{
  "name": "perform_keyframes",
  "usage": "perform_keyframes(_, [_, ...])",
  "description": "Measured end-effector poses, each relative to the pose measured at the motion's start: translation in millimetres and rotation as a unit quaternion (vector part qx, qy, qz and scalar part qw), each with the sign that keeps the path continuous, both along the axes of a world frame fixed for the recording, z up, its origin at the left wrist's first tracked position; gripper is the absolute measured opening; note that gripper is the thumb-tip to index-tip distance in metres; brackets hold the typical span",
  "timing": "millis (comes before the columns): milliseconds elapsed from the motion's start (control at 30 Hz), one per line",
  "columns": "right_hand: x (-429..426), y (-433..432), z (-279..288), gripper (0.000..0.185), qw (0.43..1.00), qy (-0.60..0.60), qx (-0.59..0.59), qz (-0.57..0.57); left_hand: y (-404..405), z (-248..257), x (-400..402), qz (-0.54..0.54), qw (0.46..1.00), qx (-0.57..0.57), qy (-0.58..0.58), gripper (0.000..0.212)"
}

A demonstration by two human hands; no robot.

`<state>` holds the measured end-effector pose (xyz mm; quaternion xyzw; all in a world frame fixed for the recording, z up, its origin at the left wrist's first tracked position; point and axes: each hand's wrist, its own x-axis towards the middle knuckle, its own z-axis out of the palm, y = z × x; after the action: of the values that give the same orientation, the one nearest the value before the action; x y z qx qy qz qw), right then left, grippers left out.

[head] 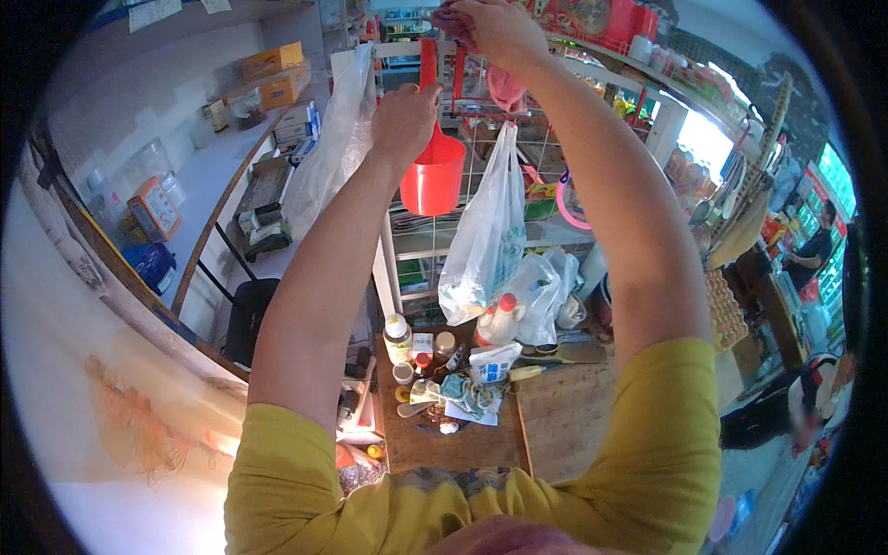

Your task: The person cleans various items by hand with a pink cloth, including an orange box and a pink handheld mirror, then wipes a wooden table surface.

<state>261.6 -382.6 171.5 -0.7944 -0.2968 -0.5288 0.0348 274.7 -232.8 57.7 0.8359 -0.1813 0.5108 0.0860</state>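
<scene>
My left hand (406,125) grips the long handle of a red plastic dipper (433,179) in front of a white wire rack (473,163). The handle's upper end reaches the rack's top rail; whether it hangs there I cannot tell. Higher up, to the right, my right hand (505,33) is closed on a bunched dark pink cloth (454,22), partly cut off by the top edge. Below that wrist hangs a pink cloth or bag (508,89). A filled white plastic bag (485,243) hangs from the rack, below and right of the dipper.
Bottles, including a white-capped one (397,338), and a plastic bag (544,291) crowd the back of the wooden table (458,449). Shelves (208,173) with boxes stand left. Egg trays (725,312) lie right. One person (810,250) is at far right, another (770,409) lower right.
</scene>
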Motion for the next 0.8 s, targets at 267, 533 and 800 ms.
perform_keyframes(267, [-11.8, 26.1, 2.3, 0.021, 0.972, 0.088, -0.105, -0.193, 16.0, 8.0, 2.7, 0.037, 0.999, -0.003, 0.000, 0.023])
perform_keyframes(533, [-10.6, 67.0, 1.2, 0.021, 0.965, 0.110, -0.145, -0.191, 26.3, 4.8, -4.6, 0.023, 0.997, -0.015, 0.073, 0.030])
perform_keyframes(800, [-37.3, 0.3, 24.7, 0.019, 0.980, 0.024, 0.052, -0.193, 19.3, 1.5, -9.5, 0.006, 0.994, -0.018, 0.105, 0.029])
